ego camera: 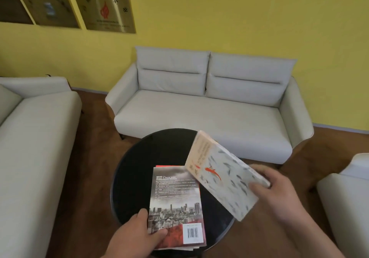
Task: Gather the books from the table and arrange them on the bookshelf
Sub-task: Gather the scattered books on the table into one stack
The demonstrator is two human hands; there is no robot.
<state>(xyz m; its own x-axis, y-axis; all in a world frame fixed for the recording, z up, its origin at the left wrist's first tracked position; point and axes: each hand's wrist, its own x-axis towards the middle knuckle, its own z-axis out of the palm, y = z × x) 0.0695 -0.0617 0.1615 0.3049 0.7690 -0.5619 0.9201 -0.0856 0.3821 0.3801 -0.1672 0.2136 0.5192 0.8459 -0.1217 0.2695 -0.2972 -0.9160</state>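
Round black glossy low table [139, 170] stands on brown wood floor [95, 138], in front of a light grey two-seat fabric sofa [199, 110]. A second pale sofa [34, 130] sits at the left edge, and part of a pale armchair [347, 194] at the right edge. Yellow wall [239, 18] behind, with framed gold plaques [103, 8] at upper left; plaque text blurred.

Stack of books on the near part of the table: the top one is a paperback lying back cover up, with grey city skyline photo, red lower band and white barcode box [176, 203]. A red edge of another book [169, 166] shows under it at the far side; more page edges peek out at the near side, count unclear.

Left hand [137, 235] grips the near left corner of the skyline paperback, thumb on the cover, fingers at the edge.

Right hand [279, 194] grasps a white paperback patterned with small grey fish and one orange fish [223, 174], holding it by its right side, tilted and lifted above the table, its far corner overlapping the stack's upper right in view. Slight motion blur on it.
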